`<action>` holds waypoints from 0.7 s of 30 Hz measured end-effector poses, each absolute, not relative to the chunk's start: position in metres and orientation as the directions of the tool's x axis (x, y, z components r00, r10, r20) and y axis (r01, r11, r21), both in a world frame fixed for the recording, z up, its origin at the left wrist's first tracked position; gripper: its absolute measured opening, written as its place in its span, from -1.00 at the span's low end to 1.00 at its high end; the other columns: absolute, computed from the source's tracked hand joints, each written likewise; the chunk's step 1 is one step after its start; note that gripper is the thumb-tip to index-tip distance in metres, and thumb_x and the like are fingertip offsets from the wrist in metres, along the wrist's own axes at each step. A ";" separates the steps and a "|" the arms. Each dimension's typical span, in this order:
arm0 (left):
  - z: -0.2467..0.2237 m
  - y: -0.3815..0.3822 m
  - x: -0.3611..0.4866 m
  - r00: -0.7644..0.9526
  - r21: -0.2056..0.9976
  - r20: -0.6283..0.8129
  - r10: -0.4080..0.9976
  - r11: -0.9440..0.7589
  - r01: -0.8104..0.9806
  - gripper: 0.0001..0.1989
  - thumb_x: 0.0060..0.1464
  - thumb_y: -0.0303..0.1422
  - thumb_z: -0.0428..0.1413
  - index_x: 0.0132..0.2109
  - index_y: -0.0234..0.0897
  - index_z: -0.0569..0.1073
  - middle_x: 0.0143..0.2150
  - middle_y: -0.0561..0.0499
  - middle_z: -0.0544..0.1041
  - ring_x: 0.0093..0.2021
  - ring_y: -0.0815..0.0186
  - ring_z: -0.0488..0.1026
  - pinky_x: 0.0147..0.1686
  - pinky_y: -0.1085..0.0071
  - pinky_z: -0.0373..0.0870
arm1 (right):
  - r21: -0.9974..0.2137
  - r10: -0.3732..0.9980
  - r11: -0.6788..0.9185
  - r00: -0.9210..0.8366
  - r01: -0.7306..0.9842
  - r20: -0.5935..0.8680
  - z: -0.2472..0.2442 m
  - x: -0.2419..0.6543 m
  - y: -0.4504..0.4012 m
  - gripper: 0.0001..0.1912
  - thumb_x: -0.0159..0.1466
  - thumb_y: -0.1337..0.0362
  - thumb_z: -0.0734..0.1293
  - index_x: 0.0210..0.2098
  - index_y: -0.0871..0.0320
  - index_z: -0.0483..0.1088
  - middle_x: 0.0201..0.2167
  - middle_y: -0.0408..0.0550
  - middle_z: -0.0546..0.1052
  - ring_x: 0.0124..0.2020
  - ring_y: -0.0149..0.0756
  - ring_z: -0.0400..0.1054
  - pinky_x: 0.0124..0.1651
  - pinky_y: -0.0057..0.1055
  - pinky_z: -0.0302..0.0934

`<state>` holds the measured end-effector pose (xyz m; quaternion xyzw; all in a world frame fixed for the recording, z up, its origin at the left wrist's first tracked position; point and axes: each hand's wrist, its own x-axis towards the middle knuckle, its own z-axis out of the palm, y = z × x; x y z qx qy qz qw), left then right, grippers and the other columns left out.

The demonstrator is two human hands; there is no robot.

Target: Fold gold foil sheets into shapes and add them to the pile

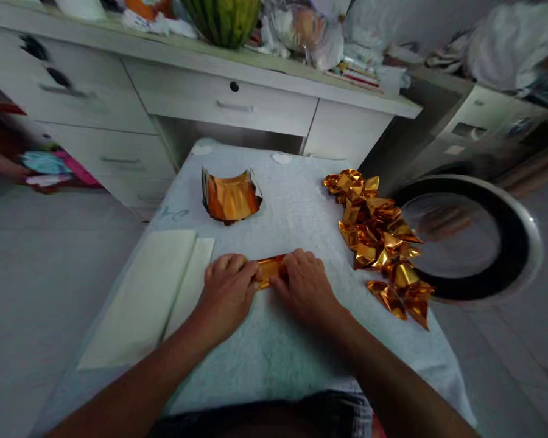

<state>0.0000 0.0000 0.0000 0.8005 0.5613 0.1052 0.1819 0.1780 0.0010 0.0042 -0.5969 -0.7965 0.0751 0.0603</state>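
A small strip of shiny gold foil point(270, 269) lies on the cloth-covered table between my two hands. My left hand point(231, 289) has its fingers curled over the strip's left end. At the other end, my right hand point(305, 285) presses down with closed fingers. Both palms hide the ends of the strip. Beyond them stands a curved stack of gold foil sheets point(232, 198), its sides bent up. Several folded gold foil pieces with flared ends point(377, 228) lie in a heap to the right. Left of my left hand are pale yellowish paper sheets point(141, 292).
The table's cloth point(283, 353) reaches close to my body. Behind it runs a white drawer cabinet point(237, 97) with a watermelon point(223, 21) and bags on top. A washing machine's round door point(520, 243) stands open beside the table's right edge.
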 end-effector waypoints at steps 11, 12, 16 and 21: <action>-0.005 -0.003 -0.003 0.363 0.418 0.024 0.931 -0.339 0.843 -0.92 0.16 -0.42 0.03 -0.24 -0.21 0.42 -0.18 -0.04 0.40 -0.03 0.05 0.25 -0.04 0.09 0.17 | -0.175 0.976 0.217 -0.215 0.960 0.032 0.000 0.171 0.001 -0.56 0.24 -0.13 0.31 -0.23 0.15 0.33 -0.18 0.05 0.42 -0.12 -0.03 0.25 -0.12 -0.16 0.09; -0.005 -0.002 -0.003 0.364 0.418 0.022 0.931 -0.339 0.843 -0.92 0.16 -0.42 0.03 -0.24 -0.20 0.42 -0.18 -0.04 0.40 -0.03 0.05 0.25 -0.04 0.09 0.16 | -0.181 0.976 0.215 -0.214 0.960 0.024 0.000 0.171 0.001 -0.57 0.24 -0.13 0.31 -0.23 0.14 0.33 -0.18 0.05 0.42 -0.12 -0.03 0.25 -0.12 -0.16 0.09; -0.005 -0.002 -0.003 0.357 0.418 0.005 0.934 -0.326 0.848 -0.90 0.16 -0.44 0.04 -0.21 -0.19 0.44 -0.17 -0.03 0.40 -0.02 0.05 0.25 -0.05 0.10 0.16 | -0.235 0.975 0.213 -0.223 0.948 -0.020 0.004 0.174 0.003 -0.62 0.26 -0.07 0.32 -0.24 0.14 0.33 -0.16 0.05 0.42 -0.13 -0.06 0.25 -0.13 -0.18 0.08; -0.006 -0.001 -0.004 0.364 0.420 0.000 0.931 -0.331 0.845 -0.89 0.16 -0.44 0.03 -0.21 -0.17 0.44 -0.17 -0.02 0.40 -0.03 0.06 0.24 -0.05 0.09 0.15 | -0.293 0.972 0.195 -0.224 0.936 -0.071 0.008 0.179 0.007 -0.69 0.29 0.00 0.33 -0.25 0.14 0.34 -0.16 0.04 0.42 -0.13 -0.08 0.25 -0.14 -0.22 0.06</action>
